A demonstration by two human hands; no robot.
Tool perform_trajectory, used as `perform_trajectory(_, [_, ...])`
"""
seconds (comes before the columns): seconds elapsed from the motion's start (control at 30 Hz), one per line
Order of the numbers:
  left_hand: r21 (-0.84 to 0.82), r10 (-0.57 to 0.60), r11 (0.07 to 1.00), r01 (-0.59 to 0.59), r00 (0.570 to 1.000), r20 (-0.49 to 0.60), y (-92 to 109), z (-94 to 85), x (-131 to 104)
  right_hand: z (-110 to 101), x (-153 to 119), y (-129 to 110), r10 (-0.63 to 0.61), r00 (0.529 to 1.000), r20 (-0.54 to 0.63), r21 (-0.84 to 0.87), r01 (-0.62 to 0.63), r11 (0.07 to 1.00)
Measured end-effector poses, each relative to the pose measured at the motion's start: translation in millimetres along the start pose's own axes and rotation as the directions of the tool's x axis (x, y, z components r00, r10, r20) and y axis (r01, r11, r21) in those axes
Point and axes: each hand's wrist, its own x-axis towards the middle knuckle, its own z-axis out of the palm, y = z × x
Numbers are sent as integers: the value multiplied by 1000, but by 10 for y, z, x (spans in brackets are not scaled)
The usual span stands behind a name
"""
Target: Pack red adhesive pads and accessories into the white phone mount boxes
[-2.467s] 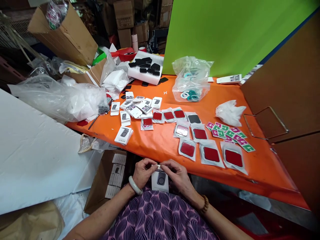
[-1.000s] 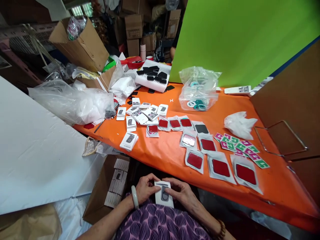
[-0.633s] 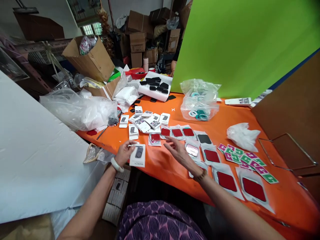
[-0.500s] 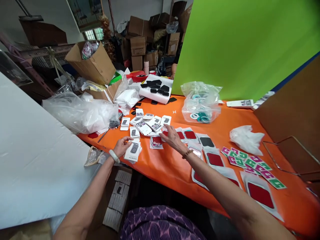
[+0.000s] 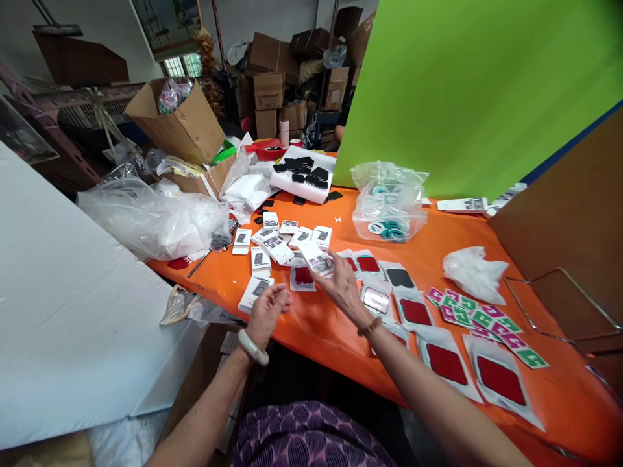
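My right hand (image 5: 339, 280) is closed on a small white box (image 5: 315, 258) with printed pictures, raised over the orange table. My left hand (image 5: 268, 311) is beside it, fingers curled near each other; whether anything is between them is too small to tell. Just left of its fingers lies a larger white box (image 5: 250, 293) with a dark device printed on it. Several small white boxes (image 5: 278, 248) are piled behind the hands. A dark red square in a clear sleeve (image 5: 304, 275) lies between the hands. More red squares in sleeves (image 5: 415, 311) spread out to the right.
Green and pink stickers (image 5: 487, 321), a crumpled white bag (image 5: 474, 274) and a wire stand (image 5: 559, 305) are at the right. Behind are a bag of teal rings (image 5: 389, 204) and black pads on white foam (image 5: 304, 175). Plastic bags (image 5: 160, 220) fill the left side.
My right hand has lifted a small white box off the pile. My left hand has left the larger white box and moved right, towards my right hand.
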Motion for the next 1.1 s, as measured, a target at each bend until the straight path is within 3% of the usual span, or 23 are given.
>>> perform_trajectory(0.03, [-123, -83, 988, 92, 994, 78, -52, 130, -77, -45, -241, -46, 20, 1000, 4, 133, -20, 991])
perform_trajectory(0.1, [-288, -161, 933, 214, 967, 198, -155, 354, -199, -112, -720, -139, 162, 984, 70, 331, -176, 927])
perform_trajectory(0.2, [-387, -224, 867, 312, 940, 256, -308, 542, -321, -196, -1268, -218, 214, 922, 323, 566, -370, 737])
perform_trajectory(0.37, [-366, -322, 798, 479, 852, 412, -583, 515, -404, -378, -1621, -151, 207, 835, 509, 793, -549, 264])
perform_trajectory(0.43, [-338, -402, 733, 590, 777, 484, -679, 470, -412, -441, -1680, -104, 181, 788, 588, 762, -615, 203])
perform_trajectory(0.47, [-320, -441, 694, 645, 732, 519, -716, 454, -415, -469, -1701, -74, 160, 767, 622, 727, -641, 247])
perform_trajectory(0.53, [-305, -483, 632, 712, 670, 564, -763, 445, -429, -535, -1708, 23, 162, 768, 620, 634, -611, 474])
perform_trajectory(0.6, [-324, -488, 610, 723, 665, 565, -772, 457, -451, -632, -1651, 192, 221, 847, 484, 490, -471, 733])
perform_trajectory(0.67, [-358, -479, 611, 706, 690, 543, -754, 473, -479, -760, -1531, 432, 283, 930, 236, 307, -347, 886])
perform_trajectory(0.73, [-367, -474, 609, 703, 694, 542, -726, 479, -508, -887, -1381, 701, 278, 960, 43, 119, -281, 952])
perform_trajectory(0.8, [-367, -471, 601, 710, 686, 554, -707, 474, -535, -971, -1243, 939, 204, 979, -19, -67, -205, 977])
perform_trajectory(0.93, [-334, -468, 578, 744, 638, 611, -728, 451, -581, -971, -1077, 1203, 151, 986, 74, -240, -129, 962])
perform_trajectory(1.03, [-309, -459, 569, 762, 606, 649, -783, 434, -608, -935, -1035, 1226, 133, 984, 115, -197, -109, 974])
perform_trajectory(1.1, [-303, -450, 580, 756, 608, 654, -822, 423, -622, -944, -1031, 1192, 112, 989, 101, -126, -99, 987])
